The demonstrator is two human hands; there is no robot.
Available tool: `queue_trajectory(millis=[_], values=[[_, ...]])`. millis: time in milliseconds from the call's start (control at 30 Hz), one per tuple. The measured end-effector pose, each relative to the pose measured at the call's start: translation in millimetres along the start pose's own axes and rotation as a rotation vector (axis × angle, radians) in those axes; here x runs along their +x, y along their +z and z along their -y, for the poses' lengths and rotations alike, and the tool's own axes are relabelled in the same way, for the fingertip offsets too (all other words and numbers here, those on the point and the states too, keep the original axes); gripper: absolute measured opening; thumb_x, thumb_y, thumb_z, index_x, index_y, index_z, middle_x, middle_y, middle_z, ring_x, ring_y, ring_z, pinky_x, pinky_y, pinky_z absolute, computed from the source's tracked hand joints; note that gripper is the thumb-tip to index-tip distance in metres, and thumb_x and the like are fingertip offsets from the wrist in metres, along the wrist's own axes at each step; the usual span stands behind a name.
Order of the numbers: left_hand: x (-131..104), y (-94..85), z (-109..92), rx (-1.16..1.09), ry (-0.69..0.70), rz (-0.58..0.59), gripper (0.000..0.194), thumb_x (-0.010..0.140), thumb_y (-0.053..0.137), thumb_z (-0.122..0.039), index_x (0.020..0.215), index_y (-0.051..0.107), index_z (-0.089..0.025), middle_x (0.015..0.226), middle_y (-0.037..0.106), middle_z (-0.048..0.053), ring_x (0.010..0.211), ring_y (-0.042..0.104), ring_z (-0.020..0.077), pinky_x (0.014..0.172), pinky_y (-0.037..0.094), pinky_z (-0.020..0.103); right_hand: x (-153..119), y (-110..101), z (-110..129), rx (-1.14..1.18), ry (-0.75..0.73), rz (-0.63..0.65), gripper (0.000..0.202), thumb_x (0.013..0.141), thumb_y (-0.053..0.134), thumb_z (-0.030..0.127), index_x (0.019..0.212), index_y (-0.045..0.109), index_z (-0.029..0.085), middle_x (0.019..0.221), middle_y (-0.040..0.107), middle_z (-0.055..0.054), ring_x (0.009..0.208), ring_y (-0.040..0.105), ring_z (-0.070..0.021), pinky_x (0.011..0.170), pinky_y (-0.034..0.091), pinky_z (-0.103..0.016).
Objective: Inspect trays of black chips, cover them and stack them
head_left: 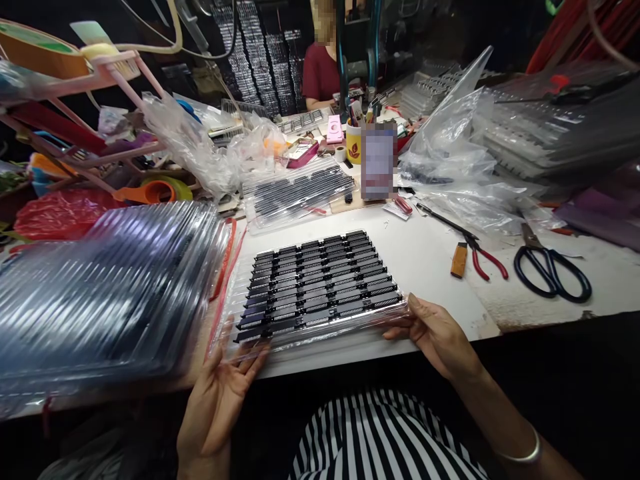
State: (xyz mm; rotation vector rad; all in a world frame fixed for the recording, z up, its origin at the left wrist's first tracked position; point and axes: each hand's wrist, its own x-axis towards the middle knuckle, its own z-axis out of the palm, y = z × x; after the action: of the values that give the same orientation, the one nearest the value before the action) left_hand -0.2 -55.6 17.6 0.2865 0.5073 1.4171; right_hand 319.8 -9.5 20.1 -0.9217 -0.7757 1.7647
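A clear plastic tray [320, 333] filled with rows of black comb-toothed connector parts [320, 280] lies before me at the table's front. My left hand [220, 393] grips its near left corner, fingers under the edge. At the near right corner, my right hand [435, 330] pinches the tray with the thumb on top and fingers below. A red-edged clear plastic bag [230, 280] shows along the tray's left side; whether the tray is inside it I cannot tell. Behind lies another clear tray [300, 193] with long dark strips.
Stacked clear trays [100, 300] fill the left. On the right lie scissors [553, 270], red-handled pliers [483, 253] and an orange-brown block [459, 260]. A yellow mug [353, 143] and crumpled plastic bags [450, 160] stand farther back. A person in a dark red shirt [320, 73] sits opposite.
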Motion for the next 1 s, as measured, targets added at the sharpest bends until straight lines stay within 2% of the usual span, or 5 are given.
queue_trajectory(millis=[233, 467, 733, 867, 1000], values=[[0, 3.8, 1, 0.004, 0.03, -0.02, 0.049, 0.098, 0.024, -0.027, 0.145, 0.014, -0.034, 0.134, 0.048, 0.01, 0.12, 0.046, 0.0273, 0.097, 0.044, 0.045, -1, -2, -2, -0.008, -0.046, 0.051, 0.028, 0.092, 0.049, 0.035, 0.092, 0.069, 0.016, 0.092, 0.072, -0.01, 0.081, 0.068, -0.0218, 0.072, 0.054, -0.034], [0, 5.2, -3, 0.063, 0.021, -0.063, 0.047, 0.098, 0.021, -0.023, 0.145, 0.019, -0.03, 0.132, 0.051, 0.013, 0.119, 0.047, 0.0275, 0.096, 0.044, 0.045, 1, -4, -8, -0.024, -0.079, 0.049, 0.027, 0.093, 0.047, 0.034, 0.09, 0.068, 0.017, 0.088, 0.071, -0.007, 0.085, 0.068, -0.0223, 0.073, 0.055, -0.034], [1, 3.0, -3, 0.005, 0.047, -0.09, 0.048, 0.098, 0.022, -0.023, 0.144, 0.023, -0.035, 0.134, 0.05, 0.006, 0.116, 0.052, 0.0266, 0.093, 0.047, 0.045, 0, -5, -10, -0.028, -0.109, 0.056, 0.029, 0.095, 0.043, 0.032, 0.096, 0.069, 0.017, 0.093, 0.071, -0.008, 0.087, 0.067, -0.0213, 0.073, 0.055, -0.032], [1, 2.7, -4, 0.05, 0.01, -0.098, 0.051, 0.097, 0.02, -0.015, 0.145, 0.023, -0.032, 0.13, 0.055, 0.01, 0.114, 0.055, 0.0255, 0.095, 0.046, 0.047, 0, -3, -9, -0.041, -0.122, 0.035, 0.029, 0.094, 0.045, 0.034, 0.093, 0.069, 0.018, 0.089, 0.071, -0.007, 0.085, 0.067, -0.0215, 0.071, 0.055, -0.032], [1, 6.1, -1, 0.053, 0.047, -0.083, 0.047, 0.098, 0.024, -0.022, 0.144, 0.027, -0.032, 0.128, 0.058, 0.011, 0.112, 0.056, 0.0272, 0.092, 0.048, 0.045, 0, -1, -8, -0.056, -0.127, 0.026, 0.028, 0.094, 0.046, 0.035, 0.094, 0.069, 0.019, 0.09, 0.071, -0.007, 0.084, 0.068, -0.0212, 0.069, 0.055, -0.031]])
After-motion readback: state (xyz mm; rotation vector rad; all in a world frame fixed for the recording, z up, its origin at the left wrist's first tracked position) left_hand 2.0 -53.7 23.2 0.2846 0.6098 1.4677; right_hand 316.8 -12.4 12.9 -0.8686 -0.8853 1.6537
